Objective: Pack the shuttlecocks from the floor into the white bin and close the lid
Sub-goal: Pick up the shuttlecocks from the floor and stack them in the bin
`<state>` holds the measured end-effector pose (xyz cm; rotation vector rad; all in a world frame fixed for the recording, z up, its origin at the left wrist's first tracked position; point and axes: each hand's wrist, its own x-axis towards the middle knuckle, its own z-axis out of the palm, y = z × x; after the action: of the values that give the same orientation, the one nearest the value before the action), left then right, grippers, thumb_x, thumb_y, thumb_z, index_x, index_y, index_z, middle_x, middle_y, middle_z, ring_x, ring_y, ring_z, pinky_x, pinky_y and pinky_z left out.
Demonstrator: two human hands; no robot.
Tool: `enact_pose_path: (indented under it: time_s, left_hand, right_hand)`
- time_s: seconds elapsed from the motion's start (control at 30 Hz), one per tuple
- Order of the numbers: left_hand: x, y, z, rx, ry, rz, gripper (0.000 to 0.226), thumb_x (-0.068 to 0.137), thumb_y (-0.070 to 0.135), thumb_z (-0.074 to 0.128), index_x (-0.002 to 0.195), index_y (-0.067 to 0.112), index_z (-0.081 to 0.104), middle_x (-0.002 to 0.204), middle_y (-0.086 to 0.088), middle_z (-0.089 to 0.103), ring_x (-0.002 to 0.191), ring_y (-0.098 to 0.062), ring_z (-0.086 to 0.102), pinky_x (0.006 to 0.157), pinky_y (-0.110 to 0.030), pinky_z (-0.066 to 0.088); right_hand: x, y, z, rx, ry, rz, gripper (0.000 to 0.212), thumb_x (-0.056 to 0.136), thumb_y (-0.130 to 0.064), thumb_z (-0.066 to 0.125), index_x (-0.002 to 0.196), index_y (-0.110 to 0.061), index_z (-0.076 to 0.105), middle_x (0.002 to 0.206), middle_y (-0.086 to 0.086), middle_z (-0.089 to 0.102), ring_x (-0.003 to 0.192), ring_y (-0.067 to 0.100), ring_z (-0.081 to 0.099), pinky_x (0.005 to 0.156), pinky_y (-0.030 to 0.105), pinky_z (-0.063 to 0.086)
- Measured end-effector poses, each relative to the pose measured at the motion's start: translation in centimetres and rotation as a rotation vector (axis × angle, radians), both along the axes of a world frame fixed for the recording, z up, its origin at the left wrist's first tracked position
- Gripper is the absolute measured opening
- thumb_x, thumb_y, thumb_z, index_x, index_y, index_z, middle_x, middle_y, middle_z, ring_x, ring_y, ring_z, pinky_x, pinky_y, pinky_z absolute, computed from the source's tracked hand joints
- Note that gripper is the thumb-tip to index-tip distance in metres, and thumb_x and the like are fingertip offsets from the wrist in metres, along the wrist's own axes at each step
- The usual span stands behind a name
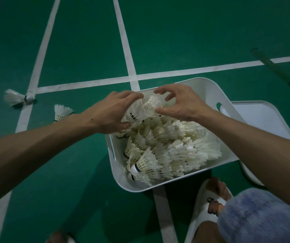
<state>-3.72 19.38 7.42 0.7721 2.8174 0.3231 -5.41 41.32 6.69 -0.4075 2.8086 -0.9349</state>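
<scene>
- 2 things lie loose on the green floor (88, 41) at far left. A blurred shuttlecock (18, 99) is on its side with its cork on a white court line (41, 55). A nearer shuttlecock (62, 112) sits just beside the left forearm, partly hidden by it.
- Left hand (112, 113) reaches over the bin's left rim and grips a bunch of shuttlecocks (137, 112) — fingers over the top, thumb underneath.
- Right hand (181, 104) arches over the feathered end of that same bunch, fingers curled and thumb against the feathers. Whether it really pinches them I cannot tell.
- White bin (209, 92) stands on the floor over a crossing of court lines, lid off. It is filled nearly to the rim with packed shuttlecocks (172, 148) lying in all directions.
- Lid (263, 118) lies flat on the floor at the bin's right, its left edge tucked behind the bin and its near part hidden by the right forearm.
- A dark long object (280, 71) lies across a court line at upper right — too dim to tell what it is.
- At lower right, a foot in a white sandal (202, 207) stands near the bin's near corner, next to a knee in blue fabric (263, 216).
</scene>
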Motion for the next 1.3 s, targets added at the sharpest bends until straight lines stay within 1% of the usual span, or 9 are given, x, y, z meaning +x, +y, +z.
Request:
enact_pose_path:
  time_s: [0.1, 0.2, 0.27, 0.43, 0.53, 0.73, 0.97, 1.17, 1.3]
  left_hand:
    - [-0.4, -0.2, 0.1, 0.033, 0.009, -0.006, 0.078, 0.081, 0.032, 0.071, 0.145, 0.029, 0.027, 0.15, 0.002, 0.031, 0.134, -0.021, 0.031, 0.111, -0.04, 0.032]
    - [-0.6, -0.5, 0.4, 0.034, 0.02, -0.017, 0.07, 0.082, 0.036, 0.07, 0.142, 0.026, 0.035, 0.147, 0.001, 0.035, 0.132, -0.018, 0.034, 0.111, -0.039, 0.032]
    - [-0.8, -0.8, 0.7, 0.034, 0.03, -0.003, 0.066, 0.082, 0.036, 0.07, 0.139, 0.024, 0.039, 0.145, 0.001, 0.038, 0.131, -0.018, 0.036, 0.111, -0.037, 0.032]
    - [-1.5, -2.8, 1.9, 0.056, 0.109, 0.09, 0.059, 0.081, 0.036, 0.07, 0.134, 0.02, 0.047, 0.137, -0.004, 0.046, 0.122, -0.021, 0.043, 0.104, -0.03, 0.032]
    - [-1.9, -5.2, 2.3, 0.036, 0.096, 0.174, 0.058, 0.081, 0.035, 0.071, 0.132, 0.018, 0.049, 0.136, -0.007, 0.047, 0.12, -0.024, 0.046, 0.102, -0.029, 0.033]
    - [-1.4, -12.5, 0.4, -0.15, 0.006, 0.314, 0.057, 0.082, 0.035, 0.07, 0.132, 0.014, 0.051, 0.14, -0.012, 0.042, 0.126, -0.029, 0.043, 0.106, -0.032, 0.031]
    - [1.1, -22.5, -3.8, -0.257, -0.139, 0.467, 0.058, 0.082, 0.039, 0.069, 0.133, 0.018, 0.05, 0.142, -0.013, 0.04, 0.126, -0.03, 0.043, 0.108, -0.037, 0.034]
    - [2.6, -30.3, -7.8, -0.164, -0.246, 0.65, 0.059, 0.082, 0.038, 0.07, 0.134, 0.019, 0.049, 0.145, -0.013, 0.035, 0.131, -0.032, 0.037, 0.11, -0.04, 0.03]
    - [2.9, -34.3, -9.1, 0.072, -0.202, 0.795, 0.057, 0.079, 0.031, 0.074, 0.131, 0.018, 0.053, 0.142, -0.017, 0.04, 0.133, -0.029, 0.035, 0.11, -0.035, 0.029]
  right_hand:
    - [-0.1, 0.1, 0.2, 0.032, 0.057, 0.01, 0.054, 0.08, -0.038, 0.073, 0.129, -0.027, 0.054, 0.132, -0.003, 0.053, 0.107, 0.01, 0.053, 0.084, 0.023, 0.042]
    - [-0.2, 0.2, 0.5, 0.068, 0.093, 0.026, 0.05, 0.08, -0.04, 0.072, 0.125, -0.027, 0.056, 0.129, -0.003, 0.054, 0.107, 0.008, 0.051, 0.086, 0.024, 0.044]
    - [-0.3, 0.0, 0.9, 0.102, 0.124, 0.053, 0.047, 0.08, -0.041, 0.072, 0.122, -0.026, 0.058, 0.127, -0.002, 0.055, 0.108, 0.008, 0.049, 0.092, 0.029, 0.045]
    - [-1.1, -2.4, 2.9, 0.17, 0.206, 0.158, 0.044, 0.08, -0.041, 0.071, 0.119, -0.022, 0.062, 0.126, 0.002, 0.058, 0.119, 0.017, 0.049, 0.106, 0.035, 0.037]
    - [-1.9, -5.1, 3.9, 0.242, 0.227, 0.278, 0.046, 0.08, -0.043, 0.07, 0.12, -0.023, 0.06, 0.127, 0.002, 0.056, 0.12, 0.018, 0.048, 0.106, 0.037, 0.038]
    - [-3.2, -11.4, 5.0, 0.395, 0.212, 0.47, 0.044, 0.082, -0.043, 0.068, 0.12, -0.022, 0.061, 0.122, 0.005, 0.056, 0.117, 0.024, 0.05, 0.097, 0.034, 0.041]
    - [-4.1, -19.0, 1.8, 0.445, 0.17, 0.536, 0.046, 0.081, -0.044, 0.069, 0.12, -0.021, 0.061, 0.121, 0.007, 0.058, 0.112, 0.025, 0.053, 0.094, 0.035, 0.045]
    - [-6.1, -25.6, -2.0, 0.54, 0.078, 0.59, 0.055, 0.081, -0.042, 0.071, 0.129, -0.021, 0.053, 0.124, 0.011, 0.055, 0.116, 0.028, 0.05, 0.094, 0.033, 0.04]
    - [-7.3, -29.4, -4.5, 0.566, 0.054, 0.652, 0.064, 0.081, -0.037, 0.072, 0.136, -0.022, 0.044, 0.13, 0.008, 0.048, 0.118, 0.027, 0.049, 0.093, 0.032, 0.04]
